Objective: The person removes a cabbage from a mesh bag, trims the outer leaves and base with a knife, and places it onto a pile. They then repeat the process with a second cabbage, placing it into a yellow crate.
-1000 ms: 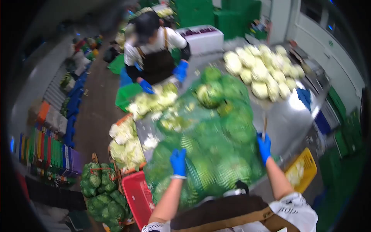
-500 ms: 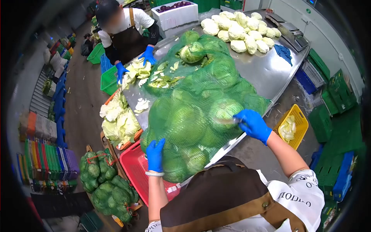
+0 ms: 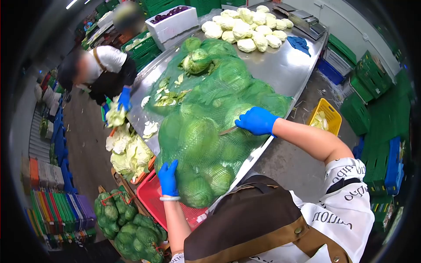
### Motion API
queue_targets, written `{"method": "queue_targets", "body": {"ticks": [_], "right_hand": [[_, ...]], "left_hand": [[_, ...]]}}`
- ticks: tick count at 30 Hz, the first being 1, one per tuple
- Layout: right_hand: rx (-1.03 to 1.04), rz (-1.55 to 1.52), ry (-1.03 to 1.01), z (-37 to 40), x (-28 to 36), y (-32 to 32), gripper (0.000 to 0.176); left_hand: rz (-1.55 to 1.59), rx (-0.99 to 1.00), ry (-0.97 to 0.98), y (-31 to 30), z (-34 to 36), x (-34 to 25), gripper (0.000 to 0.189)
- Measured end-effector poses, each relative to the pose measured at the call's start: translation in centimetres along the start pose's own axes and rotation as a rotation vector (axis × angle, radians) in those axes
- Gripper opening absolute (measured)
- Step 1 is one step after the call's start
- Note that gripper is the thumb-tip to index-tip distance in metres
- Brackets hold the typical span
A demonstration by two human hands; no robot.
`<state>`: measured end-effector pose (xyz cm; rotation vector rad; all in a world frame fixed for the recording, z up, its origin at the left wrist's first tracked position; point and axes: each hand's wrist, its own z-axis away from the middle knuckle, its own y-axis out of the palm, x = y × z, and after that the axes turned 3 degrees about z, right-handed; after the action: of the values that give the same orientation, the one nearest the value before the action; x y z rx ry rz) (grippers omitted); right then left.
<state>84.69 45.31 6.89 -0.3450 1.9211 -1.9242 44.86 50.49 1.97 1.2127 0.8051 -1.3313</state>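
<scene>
Here, the right fingers [image 3: 244, 121] clench a knife [image 3: 227, 131] above a net of cabbages [image 3: 199, 136]; the left fingers [image 3: 172, 170] meet its edge, grasp indeterminate. Apparent step: slitting mesh, which calls for shallow blade control.

Your right hand [image 3: 255, 121] and left hand [image 3: 168, 178] are both gloved in plain bright blue, the right one around a dull grey-brown knife [image 3: 227, 130]. Under your grip, the net [image 3: 221, 98] is deep green with a fine criss-cross pattern, tinting the light green cabbages [image 3: 198, 136] inside. Beyond the grip you have creamy white heads [image 3: 242, 30] on a silver-grey table [image 3: 280, 72]; right of it, a yellow basket [image 3: 336, 126]. Nearer you, your apron [image 3: 243, 215] is dark brown with tan trim [image 3: 250, 245], your white sleeve [image 3: 351, 175] black-lettered.
</scene>
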Motion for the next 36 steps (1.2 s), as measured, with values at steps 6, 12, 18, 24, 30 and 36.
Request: {"method": "queue_targets", "body": {"ticks": [6,12,18,24,30,36], "right_hand": [[0.093,-0.015,0.022,-1.1,-3.0,-1.2,0.016],[0.1,-0.082,0.081,-2.7,-5.7,0.2,0.021],[0.201,-0.066,0.207,0.3,-10.7,0.7,0.022],[0.044,-0.163,0.218,-0.8,-12.4,6.2,0.022],[0.246,-0.047,0.555,9.5,-20.3,4.4,0.025],[0.027,-0.189,0.716,10.3,-13.7,4.5,0.03]], "left_hand": [[0.067,-0.064,-0.021,0.2,0.1,0.8,0.029],[0.02,-0.119,-0.034,-0.8,-0.1,0.7,0.029],[0.023,-0.137,-0.06,0.3,-0.5,0.0,0.029],[-0.047,-0.11,-0.069,-0.2,-0.1,-0.3,0.031],[-0.087,-0.204,-0.045,0.0,-1.2,0.9,0.014],[-0.887,-0.387,0.308,1.2,-1.5,-0.3,0.026]]}}
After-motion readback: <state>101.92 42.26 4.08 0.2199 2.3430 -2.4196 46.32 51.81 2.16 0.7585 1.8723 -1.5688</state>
